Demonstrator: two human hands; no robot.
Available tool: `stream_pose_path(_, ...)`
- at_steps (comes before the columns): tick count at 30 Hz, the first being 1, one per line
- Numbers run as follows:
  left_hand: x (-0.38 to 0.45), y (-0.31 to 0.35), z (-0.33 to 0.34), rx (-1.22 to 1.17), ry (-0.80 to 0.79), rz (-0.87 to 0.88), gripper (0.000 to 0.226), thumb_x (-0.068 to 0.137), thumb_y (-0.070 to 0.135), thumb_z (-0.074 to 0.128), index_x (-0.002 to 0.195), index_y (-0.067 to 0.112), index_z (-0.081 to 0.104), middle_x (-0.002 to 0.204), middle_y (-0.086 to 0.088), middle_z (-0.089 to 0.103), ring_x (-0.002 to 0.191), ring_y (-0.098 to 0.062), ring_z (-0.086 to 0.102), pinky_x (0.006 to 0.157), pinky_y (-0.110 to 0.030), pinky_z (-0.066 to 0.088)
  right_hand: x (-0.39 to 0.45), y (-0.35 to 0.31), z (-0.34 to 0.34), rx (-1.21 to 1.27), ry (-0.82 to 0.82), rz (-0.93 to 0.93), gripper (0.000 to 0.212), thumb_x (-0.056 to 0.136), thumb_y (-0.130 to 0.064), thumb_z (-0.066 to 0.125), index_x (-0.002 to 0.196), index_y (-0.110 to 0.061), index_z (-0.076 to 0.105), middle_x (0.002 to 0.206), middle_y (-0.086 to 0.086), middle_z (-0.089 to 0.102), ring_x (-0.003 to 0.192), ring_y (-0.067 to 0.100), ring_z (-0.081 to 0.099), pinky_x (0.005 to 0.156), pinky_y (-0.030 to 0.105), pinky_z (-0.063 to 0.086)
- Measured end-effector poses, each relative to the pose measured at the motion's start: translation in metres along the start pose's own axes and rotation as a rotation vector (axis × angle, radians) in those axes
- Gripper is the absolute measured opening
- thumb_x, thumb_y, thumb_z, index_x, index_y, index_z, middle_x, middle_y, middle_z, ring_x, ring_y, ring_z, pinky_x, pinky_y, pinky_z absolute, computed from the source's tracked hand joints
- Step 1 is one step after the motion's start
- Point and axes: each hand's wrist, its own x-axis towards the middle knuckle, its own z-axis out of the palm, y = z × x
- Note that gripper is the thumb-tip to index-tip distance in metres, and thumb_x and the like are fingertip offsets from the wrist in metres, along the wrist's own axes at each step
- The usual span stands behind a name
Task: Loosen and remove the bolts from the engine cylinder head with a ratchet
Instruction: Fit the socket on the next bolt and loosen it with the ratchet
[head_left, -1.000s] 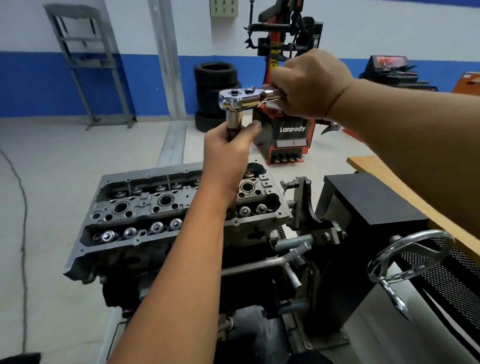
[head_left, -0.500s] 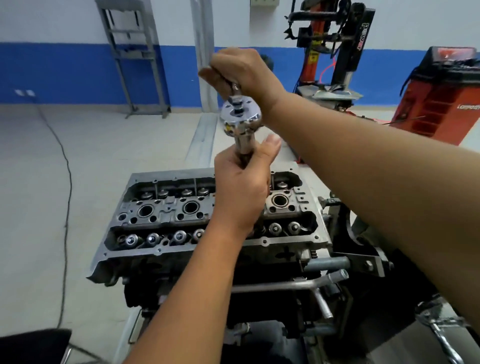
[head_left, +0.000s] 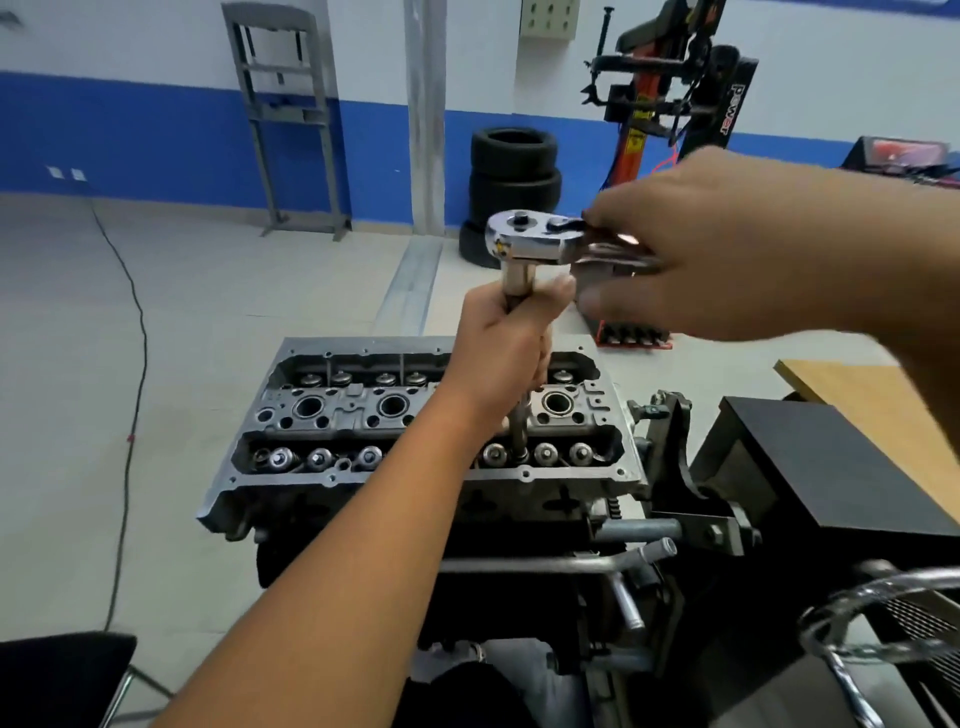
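Note:
The grey engine cylinder head (head_left: 332, 410) sits on a stand in front of me, its valve rows and plug wells facing up. A chrome ratchet (head_left: 530, 239) stands above it on a long extension bar (head_left: 519, 426) that runs down into the near row at the right. My left hand (head_left: 511, 338) grips the extension just under the ratchet head. My right hand (head_left: 722, 249) holds the ratchet handle, which points right; this hand is blurred.
A black stand block (head_left: 831, 467) and a chrome handwheel (head_left: 883, 613) sit at right, with a wooden bench edge (head_left: 857, 384) behind. Stacked tyres (head_left: 514, 171), a tyre changer (head_left: 670, 88) and a grey frame (head_left: 280, 114) stand by the far wall. A cable (head_left: 130, 364) lies on the floor.
My right hand has swung the ratchet handle from pointing away from me round to the right. My left hand stays on the extension. The view has shifted.

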Motion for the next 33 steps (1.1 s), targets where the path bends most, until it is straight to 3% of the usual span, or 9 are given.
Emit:
stream_pose_path(4,0.003,-0.002,0.003,0.005,-0.032,-0.017,0.046,0.099,0.024,0.059,0.054,0.027,0.050,0.046,0.005,0.034,0.038,-0.014,0.026,0.043,-0.023,0.027,-0.023,0.012,0.004,0.055,-0.060,-0.002,0.019,0.096,-0.035,0.065,0.110,-0.022,0.060,0.076,-0.009,0.055,0.052,0.007,0.058,0.053,0.025,0.041)
stream_pose_path(7,-0.004,-0.004,-0.005,-0.049,-0.076,0.011,0.045,0.100,0.023,0.061,0.056,0.028,0.052,0.049,0.005,0.034,0.043,-0.015,0.025,0.045,-0.027,0.025,-0.014,0.026,0.003,0.109,0.040,-0.095,0.022,0.094,-0.020,0.068,0.114,-0.029,0.067,0.080,-0.015,0.063,0.067,0.003,0.062,0.065,0.036,0.048)
stream_pose_path(12,-0.023,0.000,0.002,0.033,-0.274,0.004,0.036,0.103,0.024,0.053,0.067,0.028,0.053,0.061,0.004,0.034,0.056,-0.016,0.024,0.056,-0.036,0.019,0.033,0.038,0.023,-0.014,0.198,-0.113,0.022,0.097,-0.001,0.058,0.114,-0.014,0.064,0.094,0.003,0.060,0.099,0.035,0.060,0.083,0.050,0.052)
stream_pose_path(16,-0.022,-0.005,-0.004,0.087,-0.150,0.037,0.035,0.109,0.024,0.047,0.076,0.014,0.043,0.059,0.008,0.038,0.055,-0.013,0.032,0.055,-0.027,0.031,0.023,0.028,0.031,0.180,0.241,-0.227,0.050,0.096,-0.025,0.061,0.139,-0.042,0.039,0.087,-0.005,0.060,0.075,0.025,0.060,0.064,0.046,0.050)
stream_pose_path(20,-0.018,-0.004,-0.005,0.096,-0.138,0.062,0.037,0.106,0.037,0.050,0.079,0.013,0.041,0.062,0.004,0.035,0.056,-0.014,0.032,0.058,-0.034,0.030,0.014,0.027,0.032,0.248,0.240,-0.303,0.057,0.099,-0.020,0.065,0.148,-0.038,0.045,0.082,-0.020,0.052,0.074,0.000,0.054,0.064,0.025,0.040)
stream_pose_path(22,-0.017,-0.006,-0.006,0.137,-0.148,0.088,0.032,0.108,0.035,0.048,0.084,0.013,0.045,0.065,0.000,0.036,0.058,-0.017,0.034,0.058,-0.036,0.032,0.010,0.028,0.034,0.233,0.244,-0.294,0.058,0.100,-0.022,0.062,0.153,-0.036,0.043,0.092,-0.018,0.057,0.077,0.006,0.051,0.068,0.030,0.042)
stream_pose_path(25,-0.024,-0.022,-0.012,0.330,-0.118,0.185,0.022,0.110,0.030,0.046,0.104,0.009,0.048,0.076,-0.015,0.049,0.066,-0.027,0.046,0.062,-0.042,0.043,-0.001,0.023,0.039,0.127,0.288,-0.287,0.054,0.099,-0.032,0.042,0.153,-0.028,0.040,0.103,0.007,0.065,0.075,0.031,0.058,0.060,0.042,0.049)
stream_pose_path(28,-0.034,-0.040,-0.020,0.508,-0.076,0.216,0.016,0.110,0.027,0.045,0.110,0.014,0.054,0.089,0.002,0.068,0.075,-0.016,0.062,0.069,-0.035,0.052,-0.002,0.025,0.039,0.038,0.320,-0.245,0.054,0.094,-0.033,0.033,0.147,-0.021,0.037,0.103,0.016,0.065,0.066,0.037,0.057,0.057,0.044,0.053)
stream_pose_path(33,-0.035,-0.044,-0.027,0.416,-0.088,0.121,0.015,0.107,0.022,0.045,0.108,0.019,0.059,0.092,0.005,0.071,0.088,-0.022,0.069,0.081,-0.034,0.060,0.007,0.034,0.035,-0.158,0.446,-0.317,0.055,0.099,-0.004,0.051,0.150,-0.020,0.040,0.094,0.020,0.062,0.054,0.032,0.053,0.047,0.041,0.050)
